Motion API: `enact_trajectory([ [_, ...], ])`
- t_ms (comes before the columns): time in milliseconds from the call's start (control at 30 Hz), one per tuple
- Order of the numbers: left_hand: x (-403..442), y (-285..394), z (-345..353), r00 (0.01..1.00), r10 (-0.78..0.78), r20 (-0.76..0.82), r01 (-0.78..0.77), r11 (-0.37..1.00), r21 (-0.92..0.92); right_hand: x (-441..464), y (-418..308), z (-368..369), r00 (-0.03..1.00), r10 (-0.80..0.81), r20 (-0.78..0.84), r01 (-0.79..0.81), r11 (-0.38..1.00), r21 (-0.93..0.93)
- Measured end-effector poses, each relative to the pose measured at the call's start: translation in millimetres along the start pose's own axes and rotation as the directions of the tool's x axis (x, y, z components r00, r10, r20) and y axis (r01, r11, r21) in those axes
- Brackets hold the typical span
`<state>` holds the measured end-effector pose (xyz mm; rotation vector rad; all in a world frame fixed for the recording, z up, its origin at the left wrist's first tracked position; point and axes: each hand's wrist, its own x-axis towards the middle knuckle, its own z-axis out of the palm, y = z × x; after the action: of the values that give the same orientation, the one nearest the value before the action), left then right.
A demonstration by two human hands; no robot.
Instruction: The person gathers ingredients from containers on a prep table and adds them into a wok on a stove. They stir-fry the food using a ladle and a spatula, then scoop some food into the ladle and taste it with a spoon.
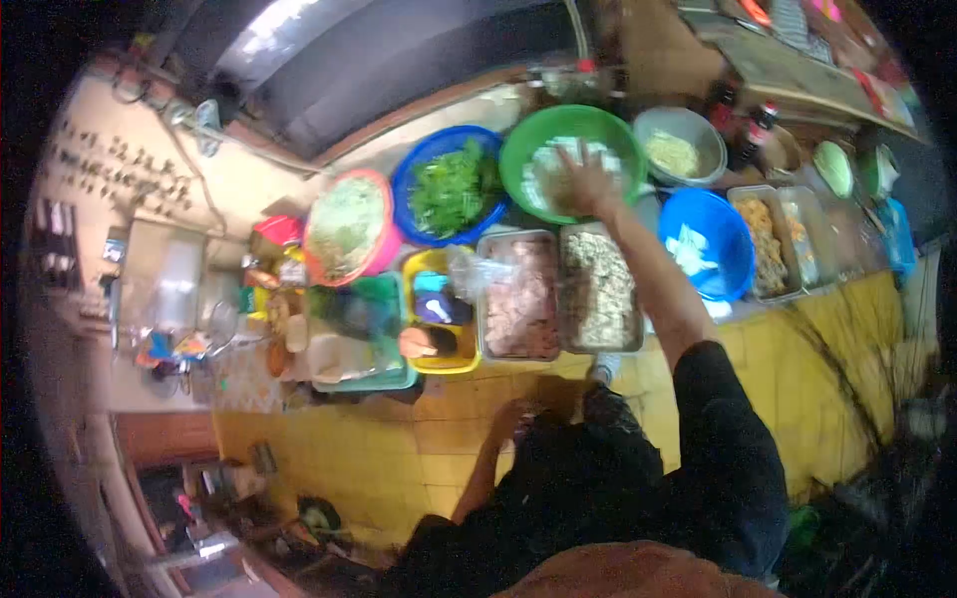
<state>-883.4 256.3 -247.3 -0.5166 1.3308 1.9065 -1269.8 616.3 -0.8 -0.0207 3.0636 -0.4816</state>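
Note:
My right hand (586, 184) reaches over a green basin (516, 179) with its fingers spread on or just above the white contents (548, 164), which are too blurred to name. Whether the fingertips touch them I cannot tell. Below that basin stand a tray of small pale pieces (598, 289) and a tray of pinkish pieces (520, 309); my right forearm passes over the pale one's right edge. My left hand (510, 423) hangs low beside my dark clothing, in front of the counter. Its fingers are smeared and partly hidden.
Left of the green basin are a blue basin of green leaves (449, 189) and a pink basin of pale shreds (344, 224). A yellow tray (464, 349) holds small packets. At right stand a grey bowl (713, 149), a blue bowl (733, 264), food trays (763, 244) and a bottle (760, 130).

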Motion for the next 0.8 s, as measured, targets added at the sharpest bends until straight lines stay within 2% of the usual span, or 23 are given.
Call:
enact_trajectory([
  [33,-20,4,14,0.991,0.093,-0.092,-0.089,0.995,0.043,11,1,15,1.000,0.011,0.029,-0.007,0.989,-0.147],
  [67,-41,8,29,0.966,0.184,-0.183,-0.168,0.981,0.102,27,6,32,0.993,0.053,0.103,-0.032,0.980,-0.198],
  [100,-50,5,36,0.889,0.343,-0.304,-0.282,0.932,0.228,43,11,49,0.980,0.095,0.177,-0.048,0.967,-0.252],
  [133,-57,-11,27,0.877,0.353,-0.327,-0.298,0.932,0.205,55,14,56,0.984,0.056,0.167,-0.012,0.967,-0.255],
  [200,-79,-90,-1,0.811,0.207,-0.547,-0.371,0.905,-0.207,69,20,64,0.989,-0.033,0.146,0.074,0.955,-0.288],
  [267,-108,-144,5,0.670,0.001,-0.742,-0.236,0.948,-0.212,72,26,59,0.967,-0.239,0.084,0.254,0.906,-0.337],
  [300,-125,-172,7,0.606,-0.091,-0.790,-0.173,0.955,-0.242,78,31,54,0.937,-0.347,0.037,0.336,0.868,-0.366],
  [367,-160,-234,17,0.590,-0.214,-0.779,-0.024,0.959,-0.281,94,38,33,0.898,-0.436,-0.063,0.398,0.863,-0.310],
  [467,-198,-291,41,0.628,-0.279,-0.726,0.220,0.959,-0.178,131,42,0,0.923,-0.341,-0.179,0.362,0.926,0.105],
  [533,-205,-309,55,0.654,-0.284,-0.701,0.335,0.940,-0.068,113,20,-69,0.751,-0.600,-0.275,0.596,0.796,-0.106],
  [567,-201,-313,62,0.664,-0.281,-0.693,0.365,0.930,-0.027,106,12,-87,0.722,-0.590,-0.361,0.603,0.793,-0.090],
  [600,-199,-316,68,0.672,-0.266,-0.691,0.381,0.924,0.015,103,7,-95,0.690,-0.573,-0.442,0.611,0.789,-0.070],
  [633,-192,-316,72,0.684,-0.242,-0.688,0.386,0.921,0.060,118,9,-98,0.815,-0.449,-0.366,0.497,0.867,0.042],
  [667,-182,-315,74,0.695,-0.208,-0.688,0.391,0.913,0.118,133,12,-100,0.806,-0.470,-0.361,0.516,0.856,0.039],
  [700,-174,-310,76,0.709,-0.166,-0.685,0.391,0.901,0.186,136,11,-106,0.808,-0.438,-0.394,0.524,0.840,0.141],
  [733,-163,-304,78,0.727,-0.110,-0.678,0.393,0.876,0.279,115,-8,-124,0.816,-0.400,-0.418,0.525,0.815,0.246],
  [767,-153,-295,77,0.756,-0.026,-0.654,0.391,0.819,0.420,82,-25,-140,0.819,-0.280,-0.502,0.446,0.860,0.247],
  [800,-142,-291,75,0.779,0.060,-0.624,0.390,0.733,0.558,93,-22,-136,0.818,-0.297,-0.493,0.459,0.853,0.249],
])
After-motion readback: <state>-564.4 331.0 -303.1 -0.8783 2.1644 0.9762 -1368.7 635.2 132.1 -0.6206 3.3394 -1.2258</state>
